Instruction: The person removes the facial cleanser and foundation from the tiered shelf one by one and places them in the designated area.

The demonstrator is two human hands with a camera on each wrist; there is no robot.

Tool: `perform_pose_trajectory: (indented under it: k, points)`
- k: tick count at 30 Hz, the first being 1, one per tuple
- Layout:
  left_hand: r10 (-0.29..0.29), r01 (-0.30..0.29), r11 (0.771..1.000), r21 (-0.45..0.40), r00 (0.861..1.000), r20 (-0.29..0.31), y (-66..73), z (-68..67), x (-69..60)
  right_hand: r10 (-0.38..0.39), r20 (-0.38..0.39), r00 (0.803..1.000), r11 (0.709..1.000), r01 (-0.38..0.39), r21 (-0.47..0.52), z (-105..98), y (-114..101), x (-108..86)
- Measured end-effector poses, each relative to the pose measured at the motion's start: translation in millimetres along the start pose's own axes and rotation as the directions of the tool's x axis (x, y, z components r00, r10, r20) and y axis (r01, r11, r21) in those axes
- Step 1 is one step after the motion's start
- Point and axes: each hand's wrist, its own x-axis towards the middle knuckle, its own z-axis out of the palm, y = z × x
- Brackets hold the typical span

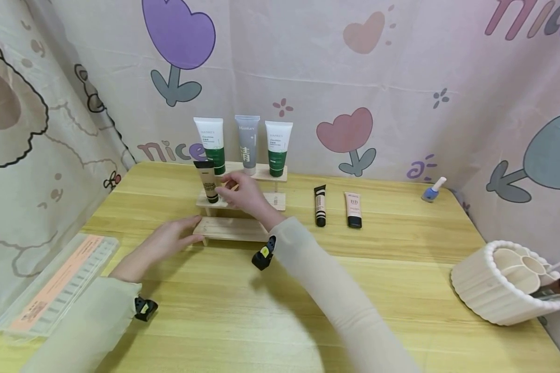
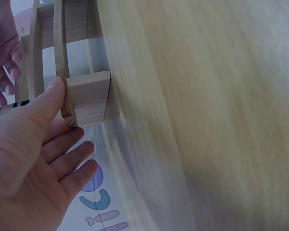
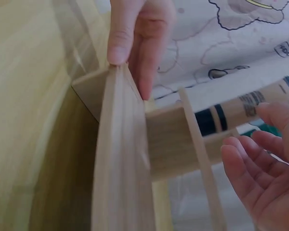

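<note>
A tiered wooden stand (image 1: 231,229) is gripped at the left end of its lowest shelf by my left hand (image 1: 168,241); in the left wrist view that hand (image 2: 33,149) has its thumb above the board (image 2: 61,43) and its index finger below. On the middle tier a tan tube (image 1: 208,182) with black ends stands, tilted a little. My right hand (image 1: 248,197) is just right of it, fingers loosely bent. The right wrist view has the right thumb overlapping the tube (image 3: 236,111); contact is unclear. Three larger tubes, white-green (image 1: 216,150), grey (image 1: 248,145) and white-green (image 1: 278,150), stand on the top tier.
Right of the stand lie a black-ended tube (image 1: 320,204) and a pink BB tube (image 1: 353,207). A blue nail polish bottle (image 1: 431,194) is farther right. A white ribbed holder (image 1: 487,285) with brushes stands at the right, and a clear case (image 1: 58,285) lies at the left.
</note>
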Motion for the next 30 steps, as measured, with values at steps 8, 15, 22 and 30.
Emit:
perform_pose_trajectory:
  k: [8, 15, 22, 30]
  points:
    - [0.010, -0.010, 1.000, -0.005, 1.000, 0.000, 0.8, -0.4, 0.0, -0.021, -0.024, 0.999, 0.999, 0.020, -0.041, 11, -1, 3.5]
    - [0.009, -0.009, 1.000, -0.002, 1.000, -0.005, 1.3, -0.1, -0.2, -0.003, -0.017, 1.000, 0.998, 0.002, -0.064, 14, -1, 5.4]
    - [0.007, -0.007, 1.000, -0.007, 1.000, -0.001, 1.4, -0.2, 0.3, -0.013, -0.018, 1.000, 0.998, 0.012, -0.058, 14, 0, 4.9]
    - [0.015, -0.015, 1.000, 0.004, 1.000, -0.005, 0.5, 0.3, -0.1, 0.005, -0.022, 1.000, 1.000, -0.005, -0.005, -2, 1, -9.9]
